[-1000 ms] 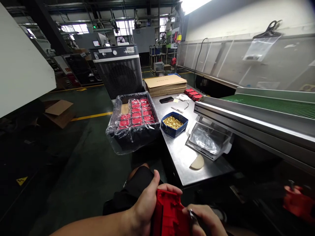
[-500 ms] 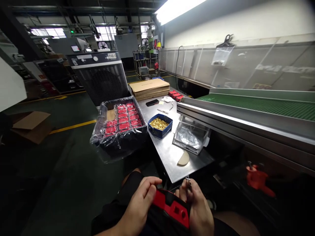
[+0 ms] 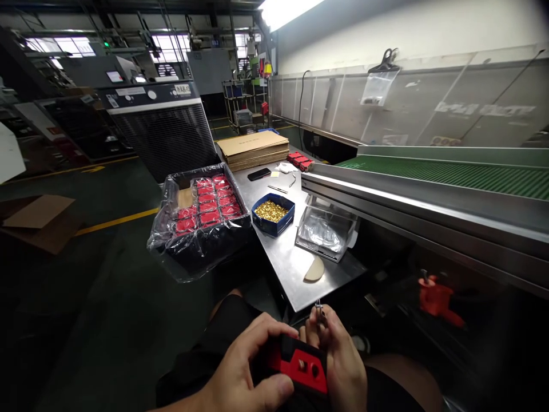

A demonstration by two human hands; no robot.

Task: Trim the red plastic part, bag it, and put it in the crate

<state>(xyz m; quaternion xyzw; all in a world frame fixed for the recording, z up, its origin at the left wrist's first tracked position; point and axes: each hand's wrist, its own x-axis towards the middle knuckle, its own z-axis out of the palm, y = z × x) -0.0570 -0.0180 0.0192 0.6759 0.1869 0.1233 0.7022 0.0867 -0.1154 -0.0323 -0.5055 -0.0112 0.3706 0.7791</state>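
Note:
My left hand and my right hand are low in the view, over my lap, both closed round a red and black plastic part. The right hand also pinches a small metal tool that sticks up between its fingers. Ahead on the steel table stands a blue tray of small brass pieces. Left of it a black crate lined with clear film holds rows of red parts.
A clear plastic box and a pale half-round pad lie on the table near me. Further back are a phone, flat cardboard and red parts. A green conveyor runs along the right.
The part has been turned in my hands, so more black and less red shows. My view has swung right and the hands sit a little higher in it.

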